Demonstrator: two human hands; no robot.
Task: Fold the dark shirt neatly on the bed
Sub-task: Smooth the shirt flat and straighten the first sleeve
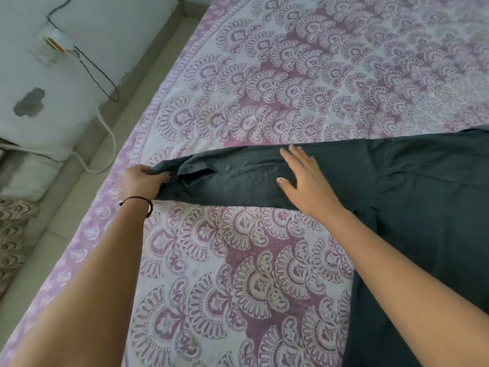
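Note:
The dark shirt [423, 186] lies spread on the bed [291, 75], its body at the right edge of view and one long sleeve [238, 181] stretched out to the left. My left hand [143, 181] grips the cuff end of that sleeve, fingers curled round the cloth. My right hand [304, 178] lies flat on the sleeve further right, fingers straight and spread, pressing it onto the bedsheet. The rest of the shirt runs out of frame to the right and below.
The bed carries a purple and white patterned sheet, its left edge [127, 165] running diagonally. Beyond it stand a pale wall [111, 27] with a socket [53, 43], a black cable [98, 78] and a white cable [105, 144]. A patterned cloth [13, 234] lies at far left.

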